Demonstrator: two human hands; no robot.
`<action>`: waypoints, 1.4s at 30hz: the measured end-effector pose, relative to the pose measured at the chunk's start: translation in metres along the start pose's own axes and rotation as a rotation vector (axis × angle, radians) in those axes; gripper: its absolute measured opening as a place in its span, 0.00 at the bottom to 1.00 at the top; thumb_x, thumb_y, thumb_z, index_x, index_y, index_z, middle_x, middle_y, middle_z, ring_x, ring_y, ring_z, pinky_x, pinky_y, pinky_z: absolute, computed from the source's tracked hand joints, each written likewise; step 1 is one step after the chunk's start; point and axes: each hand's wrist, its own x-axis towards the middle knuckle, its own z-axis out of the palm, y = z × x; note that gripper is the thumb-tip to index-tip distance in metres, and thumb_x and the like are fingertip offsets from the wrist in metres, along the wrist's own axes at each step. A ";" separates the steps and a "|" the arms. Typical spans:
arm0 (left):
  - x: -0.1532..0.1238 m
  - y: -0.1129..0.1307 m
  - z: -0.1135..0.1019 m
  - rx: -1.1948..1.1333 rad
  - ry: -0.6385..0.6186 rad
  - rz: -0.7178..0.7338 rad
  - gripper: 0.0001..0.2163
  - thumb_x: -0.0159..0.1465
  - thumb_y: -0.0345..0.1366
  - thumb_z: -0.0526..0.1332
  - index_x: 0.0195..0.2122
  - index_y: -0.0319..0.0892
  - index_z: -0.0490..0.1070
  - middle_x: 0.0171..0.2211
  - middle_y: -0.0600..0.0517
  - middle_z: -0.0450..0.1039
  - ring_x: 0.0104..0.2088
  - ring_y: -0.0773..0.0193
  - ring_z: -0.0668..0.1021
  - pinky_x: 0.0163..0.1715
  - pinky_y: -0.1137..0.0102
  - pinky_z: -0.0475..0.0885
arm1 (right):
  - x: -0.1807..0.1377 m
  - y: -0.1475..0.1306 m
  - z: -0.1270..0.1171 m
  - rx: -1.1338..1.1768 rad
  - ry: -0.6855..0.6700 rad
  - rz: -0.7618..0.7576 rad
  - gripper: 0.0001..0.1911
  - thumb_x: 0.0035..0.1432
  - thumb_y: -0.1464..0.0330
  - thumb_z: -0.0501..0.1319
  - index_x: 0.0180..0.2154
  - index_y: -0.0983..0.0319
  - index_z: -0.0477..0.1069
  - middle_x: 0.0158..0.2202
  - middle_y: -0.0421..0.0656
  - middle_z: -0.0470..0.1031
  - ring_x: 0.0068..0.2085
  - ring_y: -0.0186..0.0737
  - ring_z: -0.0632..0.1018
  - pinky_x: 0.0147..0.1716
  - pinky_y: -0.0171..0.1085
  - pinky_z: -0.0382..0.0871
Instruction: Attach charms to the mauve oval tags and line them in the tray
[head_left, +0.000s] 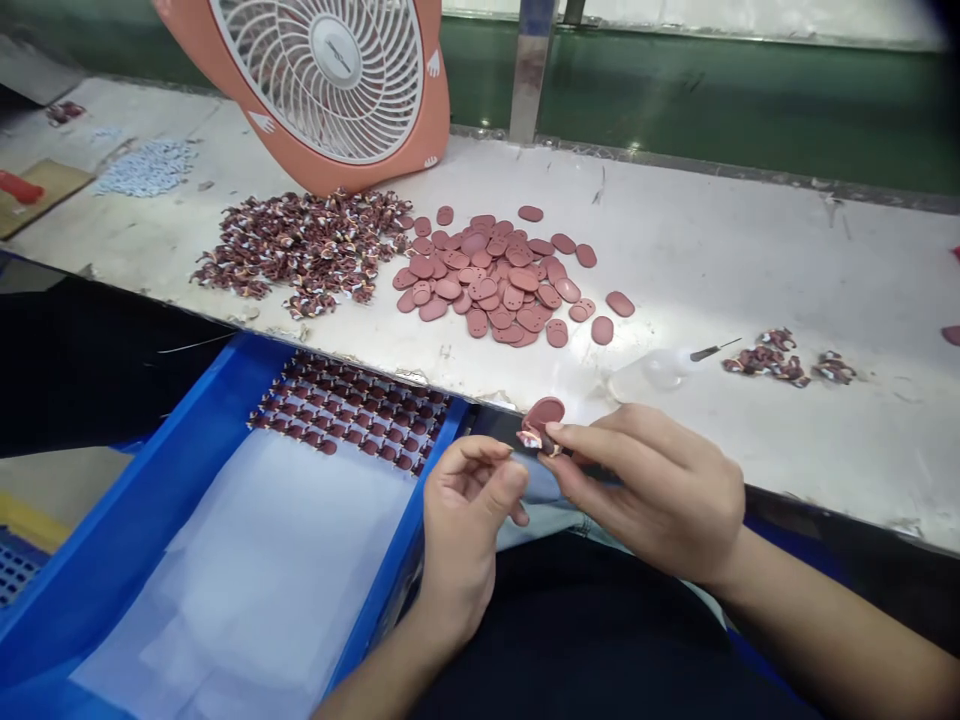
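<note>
My right hand [652, 490] pinches a small reddish-brown oval piece [543, 413] with a patterned bit stuck to its lower edge, held just off the front edge of the bench. My left hand [469, 520] is beside it, fingers curled, thumb and fingertips close to the piece; whether it grips anything I cannot tell. On the bench behind lie a heap of plain reddish-brown ovals [499, 275] and a heap of patterned bow-like bits [300, 245].
A blue tray [150, 500] lined with white paper sits at my lower left, with rows of finished pieces [352, 410] along its far end. An orange fan [337, 85] stands at the back. A small dark-handled tool [712, 350] and a few patterned bits [780, 358] lie at right.
</note>
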 end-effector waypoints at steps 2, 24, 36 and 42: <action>-0.003 0.001 -0.001 0.046 -0.006 0.082 0.14 0.49 0.41 0.78 0.31 0.42 0.77 0.27 0.57 0.73 0.23 0.72 0.71 0.19 0.79 0.71 | -0.002 -0.001 0.008 -0.081 0.039 -0.108 0.13 0.60 0.76 0.67 0.47 0.65 0.74 0.29 0.43 0.79 0.28 0.36 0.77 0.27 0.34 0.72; 0.055 0.015 -0.201 0.837 0.771 0.150 0.14 0.59 0.45 0.67 0.41 0.41 0.75 0.42 0.43 0.80 0.45 0.51 0.81 0.38 0.64 0.76 | -0.027 -0.005 0.013 0.045 -0.156 -0.251 0.08 0.58 0.82 0.66 0.39 0.69 0.76 0.27 0.43 0.79 0.24 0.35 0.76 0.23 0.35 0.71; 0.101 0.012 -0.248 1.463 0.679 -0.148 0.15 0.69 0.42 0.62 0.53 0.42 0.73 0.53 0.44 0.74 0.50 0.54 0.78 0.50 0.52 0.75 | -0.047 0.002 0.012 0.018 -0.160 -0.147 0.12 0.56 0.83 0.67 0.43 0.70 0.75 0.28 0.45 0.77 0.26 0.36 0.74 0.26 0.37 0.70; 0.107 0.013 -0.247 1.536 0.668 -0.148 0.15 0.69 0.44 0.62 0.52 0.41 0.74 0.51 0.45 0.75 0.49 0.54 0.78 0.50 0.52 0.74 | -0.042 0.002 0.014 0.014 -0.153 -0.118 0.13 0.59 0.81 0.65 0.45 0.65 0.75 0.27 0.42 0.77 0.25 0.34 0.75 0.25 0.35 0.71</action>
